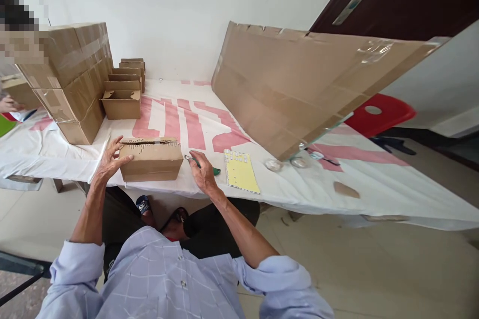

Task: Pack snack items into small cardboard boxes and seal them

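A small cardboard box (pixel 151 162) stands near the table's front edge, with a ragged slit along its top. My left hand (pixel 111 159) rests against the box's left side, fingers apart and thumb on its front. To the right of the box, my right hand (pixel 202 172) is curled around a green-handled cutter (pixel 216 172), whose tip shows by the index finger. A gap separates that hand from the box. Right of it lies a yellow sheet (pixel 241 172) with small white labels along its top.
Taped boxes (pixel 71 75) are stacked at the left, beside a row of open boxes (pixel 121 104). A large cardboard sheet (pixel 292 79) leans at the right. Tape rolls (pixel 273 164) and a cardboard scrap (pixel 346 190) lie nearby. Another person's hand (pixel 8 103) shows far left.
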Available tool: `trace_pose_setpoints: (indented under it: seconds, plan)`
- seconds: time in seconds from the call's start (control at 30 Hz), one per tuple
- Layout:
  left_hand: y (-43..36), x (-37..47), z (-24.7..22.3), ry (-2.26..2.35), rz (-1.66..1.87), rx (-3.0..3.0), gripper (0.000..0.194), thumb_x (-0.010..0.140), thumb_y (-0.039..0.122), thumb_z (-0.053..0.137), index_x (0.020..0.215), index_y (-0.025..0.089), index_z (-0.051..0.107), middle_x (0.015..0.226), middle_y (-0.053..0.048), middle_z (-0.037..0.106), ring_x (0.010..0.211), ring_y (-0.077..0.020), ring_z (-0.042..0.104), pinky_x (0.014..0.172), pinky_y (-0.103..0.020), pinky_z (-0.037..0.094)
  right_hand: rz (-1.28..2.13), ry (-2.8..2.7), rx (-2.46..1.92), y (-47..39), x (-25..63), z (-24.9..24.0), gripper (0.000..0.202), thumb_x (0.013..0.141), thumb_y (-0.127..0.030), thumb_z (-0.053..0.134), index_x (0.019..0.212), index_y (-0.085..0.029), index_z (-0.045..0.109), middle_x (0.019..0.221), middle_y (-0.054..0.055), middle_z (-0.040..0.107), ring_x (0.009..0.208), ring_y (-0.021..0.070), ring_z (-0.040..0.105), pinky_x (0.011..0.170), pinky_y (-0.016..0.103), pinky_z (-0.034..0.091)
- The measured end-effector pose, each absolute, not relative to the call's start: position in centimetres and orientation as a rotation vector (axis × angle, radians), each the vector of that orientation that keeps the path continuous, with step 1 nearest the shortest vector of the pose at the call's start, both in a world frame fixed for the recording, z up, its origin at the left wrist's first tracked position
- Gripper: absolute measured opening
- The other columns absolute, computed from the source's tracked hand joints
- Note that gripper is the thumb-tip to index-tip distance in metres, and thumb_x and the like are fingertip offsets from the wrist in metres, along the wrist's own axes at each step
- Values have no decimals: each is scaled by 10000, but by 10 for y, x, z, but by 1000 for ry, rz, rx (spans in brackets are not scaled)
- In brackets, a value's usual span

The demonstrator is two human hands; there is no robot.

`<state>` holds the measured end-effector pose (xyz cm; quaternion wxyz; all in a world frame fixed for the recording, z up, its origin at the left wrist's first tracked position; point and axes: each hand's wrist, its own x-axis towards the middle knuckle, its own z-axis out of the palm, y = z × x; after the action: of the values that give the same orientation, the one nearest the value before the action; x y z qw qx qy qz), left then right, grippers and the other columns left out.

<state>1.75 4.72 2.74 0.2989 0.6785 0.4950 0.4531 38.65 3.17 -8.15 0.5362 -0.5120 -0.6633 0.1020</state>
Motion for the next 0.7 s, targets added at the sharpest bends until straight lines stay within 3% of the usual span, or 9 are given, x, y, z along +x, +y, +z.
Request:
trace_pose_setpoints:
  seconds: [0.13, 0.3, 0.5, 0.7]
  plan:
    - [44, 24, 30, 1311, 1201, 1839, 515, 779, 635, 874, 1151, 285, 809, 1610, -104, 598, 1505, -412, 569, 1074, -512, 616, 405, -1538, -1065, 23, 364, -46, 516, 1129, -612, 507, 1389, -252, 770, 1418, 160, 764, 1337, 318, 716, 1133, 494, 610]
    - [21, 30, 28, 1330, 1243, 1823, 564, 788, 645, 878, 1212, 283, 788, 1557, -101, 604, 1440, -409, 605, 1020, -500, 641, 409, -1571, -1027, 10, 356, -25, 450, 1084, -608, 612, 1293, -247, 781, 1345, 149, 774, 1258, 318, 730, 1042, 488, 645]
    - [5, 33, 27, 1310, 1248, 1771, 696, 754, 654, 902, 1329, 300, 731, 1612, -107, 585, 1476, -425, 602, 1130, -562, 597, 398, -1579, -1019, 0, 358, -19, 348, 1055, -550, 664, 1206, -248, 747, 1259, 121, 779, 1146, 289, 742, 941, 446, 652]
    - [7, 34, 22, 1290, 1264, 1741, 777, 737, 659, 896, 1391, 299, 683, 1586, -119, 627, 1459, -438, 627, 1167, -591, 577, 409, -1618, -1127, 5, 360, -8, 362, 1057, -547, 633, 1239, -250, 730, 1223, 118, 793, 1124, 295, 746, 965, 455, 638]
